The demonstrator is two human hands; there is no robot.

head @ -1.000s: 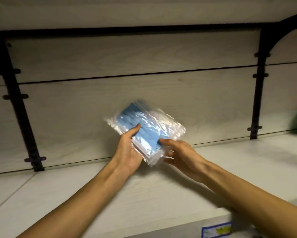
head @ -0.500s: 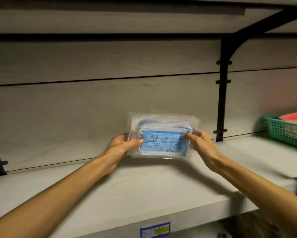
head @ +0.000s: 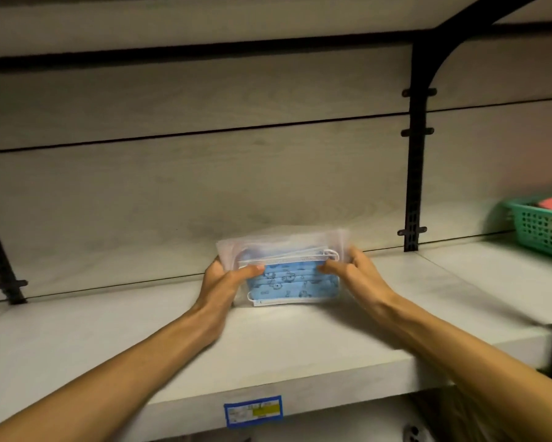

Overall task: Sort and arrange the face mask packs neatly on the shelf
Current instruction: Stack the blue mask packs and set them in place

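Pale wood-grain shelf board (head: 300, 346) with a matching panelled back wall; black metal upright bracket (head: 415, 173) right of centre, a second black bracket (head: 0, 266) at far left. Stack of clear plastic face mask packs (head: 287, 266), blue printed masks visible inside, stands on its long edge on the shelf, close to the back wall; contact with the wall cannot be told. Left hand (head: 223, 282) grips the stack's left end, thumb across the front face, other fingers hidden behind. Right hand (head: 357, 275) holds the right end, thumb on the front, fingers curled round the edge. Green plastic mesh basket (head: 542, 231) with red contents sits far right on the shelf, well apart from the stack. Blue-bordered label (head: 253, 410) on the shelf's front edge.
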